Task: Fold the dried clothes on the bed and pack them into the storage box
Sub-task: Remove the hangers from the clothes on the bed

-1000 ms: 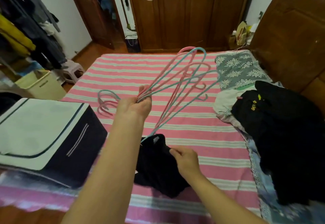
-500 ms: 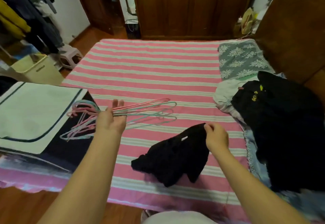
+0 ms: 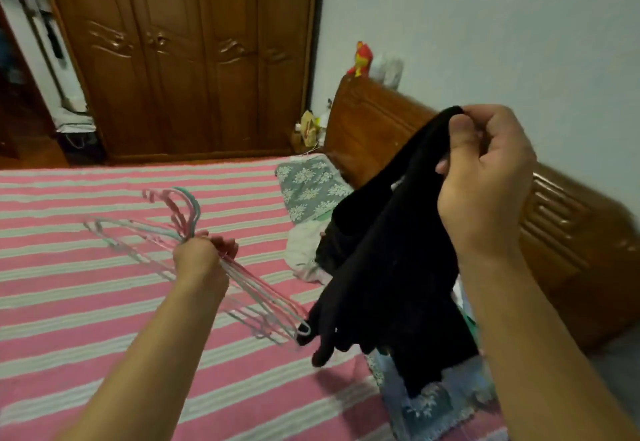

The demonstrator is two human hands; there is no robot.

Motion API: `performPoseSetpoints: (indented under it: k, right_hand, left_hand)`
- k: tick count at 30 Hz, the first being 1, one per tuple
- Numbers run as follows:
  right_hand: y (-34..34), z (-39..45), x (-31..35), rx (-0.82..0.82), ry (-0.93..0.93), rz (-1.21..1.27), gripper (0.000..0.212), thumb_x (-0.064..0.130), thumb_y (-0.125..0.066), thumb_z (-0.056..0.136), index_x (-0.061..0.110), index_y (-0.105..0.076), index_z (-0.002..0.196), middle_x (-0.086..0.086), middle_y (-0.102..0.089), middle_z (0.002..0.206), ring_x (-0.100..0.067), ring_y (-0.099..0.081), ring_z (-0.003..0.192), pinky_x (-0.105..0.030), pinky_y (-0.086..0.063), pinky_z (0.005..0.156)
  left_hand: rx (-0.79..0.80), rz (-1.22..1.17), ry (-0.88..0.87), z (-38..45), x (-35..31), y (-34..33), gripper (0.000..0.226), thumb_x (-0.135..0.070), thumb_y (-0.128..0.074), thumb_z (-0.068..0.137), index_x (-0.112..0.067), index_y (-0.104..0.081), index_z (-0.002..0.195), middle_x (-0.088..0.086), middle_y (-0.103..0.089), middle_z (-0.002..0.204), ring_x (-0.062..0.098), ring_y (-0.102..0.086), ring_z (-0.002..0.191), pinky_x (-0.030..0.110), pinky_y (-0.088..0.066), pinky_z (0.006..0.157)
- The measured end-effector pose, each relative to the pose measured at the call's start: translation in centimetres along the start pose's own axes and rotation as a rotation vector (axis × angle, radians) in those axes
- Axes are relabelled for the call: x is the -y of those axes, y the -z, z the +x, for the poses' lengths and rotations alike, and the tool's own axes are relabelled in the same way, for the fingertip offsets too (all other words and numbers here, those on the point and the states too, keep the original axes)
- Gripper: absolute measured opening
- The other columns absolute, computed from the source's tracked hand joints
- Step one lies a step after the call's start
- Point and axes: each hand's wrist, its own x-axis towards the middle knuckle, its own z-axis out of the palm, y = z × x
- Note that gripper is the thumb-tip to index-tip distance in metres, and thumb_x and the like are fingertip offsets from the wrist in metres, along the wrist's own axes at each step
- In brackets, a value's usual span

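Observation:
My right hand (image 3: pixel 485 177) pinches the top edge of a black garment (image 3: pixel 391 274), which hangs in the air over the right side of the bed. My left hand (image 3: pixel 202 260) grips a bundle of several pink and teal hangers (image 3: pixel 166 229) low above the pink striped sheet (image 3: pixel 86 302). One hanger end reaches the garment's lower edge. Behind the garment lies a pile of dark and white clothes (image 3: pixel 308 250). The storage box is out of view.
A grey flowered pillow (image 3: pixel 311 187) lies at the head of the bed. The wooden headboard (image 3: pixel 554 218) runs along the right, with a red toy (image 3: pixel 362 59) on top. A wooden wardrobe (image 3: pixel 187 59) stands beyond the bed.
My right hand has lifted the black garment off the sheet and up to the right. The view has swung right, so the storage box left the frame. The hangers stay in my left hand.

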Motion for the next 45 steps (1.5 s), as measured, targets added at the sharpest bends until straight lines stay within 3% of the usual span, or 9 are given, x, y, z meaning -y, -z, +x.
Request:
performPoseSetpoints:
  k: [8,13,18,20,28,34,37,40,45]
  right_hand:
    - [8.1,11.0,-0.8,-0.307,0.093,-0.076,0.008,0.023,-0.049,0.103,0.021,-0.055,0.099,0.016,-0.058,0.084,-0.002,-0.058,0.060,-0.018,-0.049,0.065]
    - [12.4,17.9,-6.4,-0.237,0.001,-0.165,0.011,0.023,-0.046,0.104,0.021,-0.055,0.097,0.015,-0.058,0.084,-0.005,-0.060,0.065,-0.019,-0.049,0.062]
    - [12.9,20.1,-16.0,-0.086,-0.163,-0.203,0.013,0.023,-0.045,0.105,0.018,-0.055,0.098,0.009,-0.058,0.083,-0.014,-0.061,0.074,-0.023,-0.047,0.065]
    - [11.9,20.9,-19.3,-0.044,-0.190,-0.186,0.013,0.022,-0.045,0.105,0.017,-0.055,0.098,0.010,-0.057,0.083,-0.011,-0.059,0.072,-0.024,-0.046,0.066]
    - [0.1,25.9,-30.5,0.192,-0.326,-0.152,0.023,0.023,-0.045,0.103,0.010,-0.061,0.112,-0.008,-0.064,0.110,-0.024,-0.061,0.099,-0.039,-0.051,0.089]
    - [-9.9,17.8,-34.9,0.696,-0.514,-0.138,0.053,0.025,-0.054,0.102,0.020,-0.036,0.152,-0.008,-0.037,0.153,-0.026,-0.043,0.135,-0.038,-0.039,0.111]
    - [-11.1,6.0,-32.4,1.143,-0.560,-0.053,0.034,0.023,-0.056,0.102,0.009,-0.059,0.133,-0.011,-0.062,0.129,-0.021,-0.059,0.110,-0.031,-0.046,0.089]
    - [-9.6,-5.2,-27.7,1.609,-0.636,0.155,0.024,0.027,-0.054,0.103,0.009,-0.069,0.110,-0.003,-0.073,0.103,-0.017,-0.068,0.093,-0.031,-0.053,0.085]
    - [-7.0,-16.8,-18.5,1.797,-0.815,0.420,0.026,0.030,-0.053,0.104,0.009,-0.067,0.110,-0.001,-0.072,0.096,-0.013,-0.068,0.086,-0.031,-0.054,0.087]
  left_hand:
    - [0.233,0.229,0.016,-5.4,0.5,-15.5,0.043,0.002,-0.024,0.099,-0.004,-0.044,0.137,0.005,-0.037,0.072,0.014,-0.034,0.054,0.029,-0.038,0.054]
    - [0.298,0.256,0.036,-7.5,3.0,-20.9,0.045,0.001,-0.023,0.100,-0.003,-0.041,0.142,0.005,-0.042,0.070,0.014,-0.040,0.052,0.031,-0.044,0.053]
    - [0.277,0.278,0.084,-7.3,7.5,-21.2,0.043,0.001,-0.021,0.100,-0.003,-0.044,0.136,0.007,-0.045,0.070,0.015,-0.042,0.053,0.031,-0.045,0.055]
    - [0.239,0.283,0.098,-7.2,9.0,-20.4,0.029,0.000,-0.022,0.103,-0.004,-0.048,0.116,0.006,-0.045,0.070,0.015,-0.041,0.054,0.032,-0.045,0.057]
    - [0.146,0.300,0.169,-4.7,12.7,-14.3,0.017,-0.006,-0.035,0.108,-0.006,-0.047,0.096,0.010,-0.054,0.074,0.018,-0.056,0.047,0.034,-0.051,0.057]
    - [0.142,0.237,0.234,-4.1,13.8,-7.8,0.014,-0.008,-0.038,0.109,-0.006,-0.051,0.105,0.013,-0.071,0.096,0.022,-0.076,0.072,0.031,-0.062,0.060]
    - [0.126,0.220,0.252,-4.9,14.5,-4.4,0.016,-0.010,-0.040,0.109,-0.002,-0.051,0.117,0.018,-0.072,0.111,0.025,-0.077,0.086,0.033,-0.063,0.066]
    - [0.090,0.225,0.249,-5.9,14.6,-1.0,0.023,-0.009,-0.043,0.108,0.001,-0.049,0.127,0.018,-0.073,0.115,0.030,-0.074,0.102,0.039,-0.061,0.079]
    - [0.072,0.353,0.164,-9.1,12.6,4.7,0.025,-0.014,-0.042,0.108,0.002,-0.051,0.125,0.014,-0.073,0.119,0.033,-0.061,0.124,0.044,-0.048,0.102]
